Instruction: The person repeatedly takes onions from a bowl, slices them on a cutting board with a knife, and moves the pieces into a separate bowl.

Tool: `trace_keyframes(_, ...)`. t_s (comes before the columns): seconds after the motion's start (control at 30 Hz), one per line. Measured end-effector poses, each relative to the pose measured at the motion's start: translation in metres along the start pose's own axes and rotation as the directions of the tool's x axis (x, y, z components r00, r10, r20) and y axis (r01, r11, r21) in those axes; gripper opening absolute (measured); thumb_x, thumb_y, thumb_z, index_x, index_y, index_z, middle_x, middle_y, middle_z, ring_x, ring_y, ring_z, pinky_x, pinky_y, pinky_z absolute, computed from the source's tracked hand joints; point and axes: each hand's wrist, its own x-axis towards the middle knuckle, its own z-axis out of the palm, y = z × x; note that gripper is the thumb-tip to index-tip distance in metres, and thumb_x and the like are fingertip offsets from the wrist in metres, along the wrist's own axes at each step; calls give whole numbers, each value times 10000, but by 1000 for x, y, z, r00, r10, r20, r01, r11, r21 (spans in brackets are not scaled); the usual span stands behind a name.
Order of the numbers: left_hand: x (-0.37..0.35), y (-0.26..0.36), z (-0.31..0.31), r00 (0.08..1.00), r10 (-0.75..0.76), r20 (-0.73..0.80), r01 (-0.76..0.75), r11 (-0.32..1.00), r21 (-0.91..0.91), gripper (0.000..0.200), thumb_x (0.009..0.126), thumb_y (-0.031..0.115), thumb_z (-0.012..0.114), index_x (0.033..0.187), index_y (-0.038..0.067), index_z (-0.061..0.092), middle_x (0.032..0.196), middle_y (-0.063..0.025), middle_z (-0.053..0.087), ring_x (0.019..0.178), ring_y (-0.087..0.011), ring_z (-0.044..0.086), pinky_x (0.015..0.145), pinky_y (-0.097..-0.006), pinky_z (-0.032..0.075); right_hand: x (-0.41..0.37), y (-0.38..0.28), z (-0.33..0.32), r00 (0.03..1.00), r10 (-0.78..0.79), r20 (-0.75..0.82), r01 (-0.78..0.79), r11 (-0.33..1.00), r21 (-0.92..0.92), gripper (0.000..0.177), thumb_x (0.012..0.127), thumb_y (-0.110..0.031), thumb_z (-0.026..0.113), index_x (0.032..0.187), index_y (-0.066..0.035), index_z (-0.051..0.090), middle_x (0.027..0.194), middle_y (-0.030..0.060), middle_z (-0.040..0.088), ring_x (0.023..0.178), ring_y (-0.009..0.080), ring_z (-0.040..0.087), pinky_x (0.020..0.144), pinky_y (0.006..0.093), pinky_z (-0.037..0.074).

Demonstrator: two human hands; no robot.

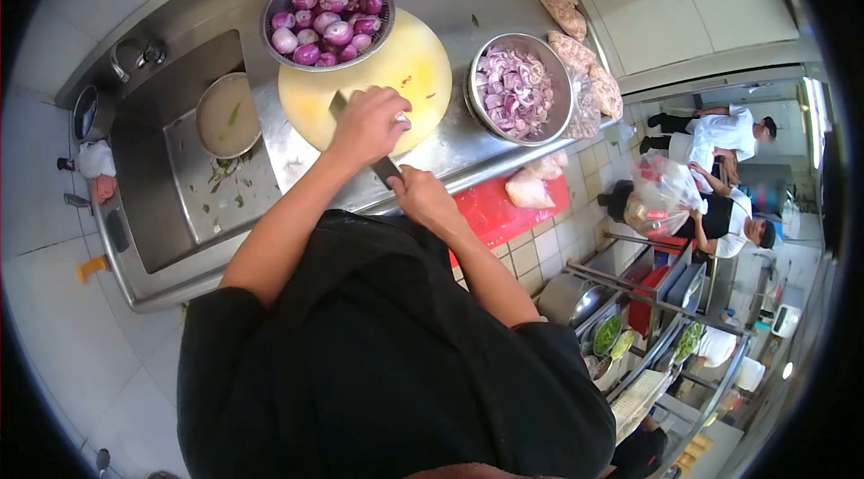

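Observation:
A dark-bladed knife [387, 171] slants across the near edge of a round yellow cutting board [423, 74]. My right hand [425, 197] grips its near end, thumb along the top. Closed over the middle of the knife is my left hand [367, 126], with a small white bit at its fingers that I cannot make out. Beyond my hands, a perforated metal bowl [267, 24] of peeled red onions [337, 33] overlaps the board's far left edge. Right of the board stands a steel bowl [565, 110] full of cut red onion [513, 92].
Left is a steel sink [162, 200] holding a round pan of cloudy liquid [225, 119] and green scraps. Bagged food [603, 92] lines the counter's right end. A red board [504, 209] bears a plastic bag [531, 186]. Further right are metal racks [666, 317] and other people [724, 132].

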Motion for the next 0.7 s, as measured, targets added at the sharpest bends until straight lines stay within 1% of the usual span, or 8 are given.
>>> trace_keyframes(0.07, 10, -7, 30, 944, -89, 318, 8, 969, 247, 118, 867, 171, 695, 946, 113, 760, 1005, -97, 725, 992, -293, 680, 887, -461, 488, 1, -1, 10, 999, 11, 36, -11, 1000, 3, 323, 1036, -301, 579, 1052, 9, 669, 970, 321, 714, 993, 513, 679, 891, 607, 507)
trace_keyframes(0.17, 16, -36, 74, 894, -146, 423, -38, 917, 397, 161, 841, 186, 746, 980, 105, 757, 998, -111, 719, 982, -302, 687, 867, -483, 503, 7, 9, 19, 997, 33, 68, -32, 999, -6, 340, 1037, -322, 575, 1084, -3, 679, 1047, 321, 714, 1050, 503, 676, 935, 598, 506)
trace_keyframes(0.27, 40, -26, 48, 797, -348, 493, 221, 928, 299, 276, 891, 250, 706, 1103, 78, 749, 1030, -169, 734, 991, -352, 716, 870, -500, 542, 8, 13, 17, 996, 57, 67, -57, 998, -1, 349, 1034, -329, 578, 1110, -5, 684, 1061, 315, 716, 1061, 500, 675, 948, 591, 508)
trace_keyframes(0.37, 29, -11, 16, 905, -420, 68, 425, 901, -87, 388, 870, 278, 743, 1185, 54, 716, 1035, -201, 749, 927, -364, 738, 855, -488, 566, 14, 17, 3, 994, 102, 47, -103, 995, 12, 356, 1028, -330, 582, 1122, -3, 686, 1064, 310, 719, 1066, 497, 675, 951, 585, 512)
trace_keyframes(0.5, -27, -64, 26, 839, -532, 113, 499, 671, -548, 430, 864, 246, 782, 1230, 38, 695, 952, -169, 749, 816, -348, 710, 809, -455, 580, 20, 28, -12, 988, 153, -29, -152, 988, 17, 362, 1024, -322, 573, 1135, 7, 677, 1066, 312, 720, 1062, 499, 678, 952, 587, 514)
trace_keyframes(0.53, -42, -67, 25, 778, -591, 213, 603, 605, -520, 413, 860, 196, 790, 1222, 21, 698, 987, -146, 730, 894, -330, 690, 845, -441, 567, 22, 32, -12, 988, 152, -40, -152, 988, 5, 364, 1025, -320, 572, 1138, 11, 674, 1064, 313, 719, 1058, 500, 679, 951, 588, 514)
trace_keyframes(0.63, -74, -62, 13, 975, -209, -74, 218, 964, 152, 409, 833, 138, 802, 1208, 6, 706, 1043, -141, 700, 990, -319, 666, 891, -416, 548, 19, 24, -15, 989, 139, -49, -141, 990, -27, 352, 1029, -306, 570, 1128, 20, 658, 1028, 320, 721, 1024, 502, 689, 931, 589, 523)
trace_keyframes(0.7, -77, -60, 9, 977, -193, -94, 193, 981, -3, 355, 826, 125, 789, 1153, 8, 713, 1085, -142, 662, 1054, -331, 619, 929, -407, 522, 11, 18, -15, 990, 128, -59, -130, 991, -43, 335, 1031, -300, 569, 1109, 14, 654, 1001, 320, 723, 999, 502, 696, 912, 593, 529)
